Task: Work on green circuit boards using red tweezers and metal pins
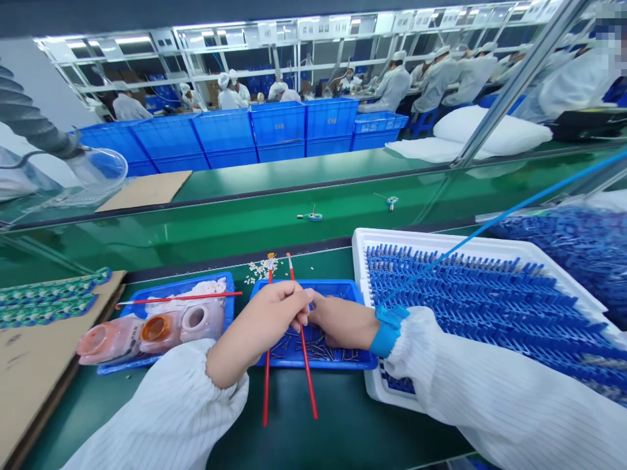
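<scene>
White-sleeved forearms meet over the shallow blue plastic tray [343, 289]. Beside it sits the white rack of blue ribbed parts [470, 287]. Left hand [274, 313] pinches two thin red rods [307, 365]; right hand [340, 320] — fingers hidden, grip unclear. Rods might slip — the pinch looks light.

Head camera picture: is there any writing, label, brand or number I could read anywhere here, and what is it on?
No readable text anywhere in this view.
White tags on the overhead rails: too small and blurred to read.
Blue crates: no legible marking.
Blue wrist strap on the right hand: no print visible.
Red sticks held by the left hand, small blue tray, white tray: no lettering visible.
</scene>
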The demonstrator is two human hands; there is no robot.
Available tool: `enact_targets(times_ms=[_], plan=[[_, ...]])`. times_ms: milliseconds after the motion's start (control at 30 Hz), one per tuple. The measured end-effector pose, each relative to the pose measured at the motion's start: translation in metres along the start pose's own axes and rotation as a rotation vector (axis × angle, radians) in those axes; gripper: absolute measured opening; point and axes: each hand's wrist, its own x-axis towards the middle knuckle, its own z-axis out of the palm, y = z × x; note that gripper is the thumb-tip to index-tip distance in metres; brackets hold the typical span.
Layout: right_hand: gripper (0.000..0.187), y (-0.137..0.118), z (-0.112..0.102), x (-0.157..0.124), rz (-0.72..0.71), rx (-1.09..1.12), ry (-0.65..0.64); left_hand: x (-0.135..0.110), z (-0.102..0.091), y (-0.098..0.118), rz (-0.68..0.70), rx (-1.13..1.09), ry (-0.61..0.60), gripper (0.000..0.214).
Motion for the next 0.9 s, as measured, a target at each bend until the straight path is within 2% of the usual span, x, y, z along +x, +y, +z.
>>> enact_targets(times_ms=[133,300,400,533,733,900], plan=[[0.023,0.001,0.001,0.001,-0.01,-0.018,-0.001,0.005,0.004,0.0,-0.062,-0.263,0.035,0.022],[0.01,0.008,-0.003,-0.002,-0.07,0.004,0.016,0.01,0.011,-0.001,-0.174,-0.529,0.141,0.007],[0.006,0.014,-0.012,-0.005,-0.112,0.036,0.046,0.013,0.013,0.0,-0.227,-0.632,0.185,0.012],[0.012,0.023,-0.025,-0.013,-0.15,0.104,0.107,0.014,0.017,0.004,-0.269,-0.722,0.195,0.019],[0.021,0.028,-0.049,-0.031,-0.212,0.245,0.27,0.013,0.023,0.008,-0.311,-0.836,0.117,0.024],[0.029,0.017,-0.066,-0.039,-0.262,0.322,0.334,0.013,0.029,0.011,-0.327,-0.948,-0.047,0.038]])
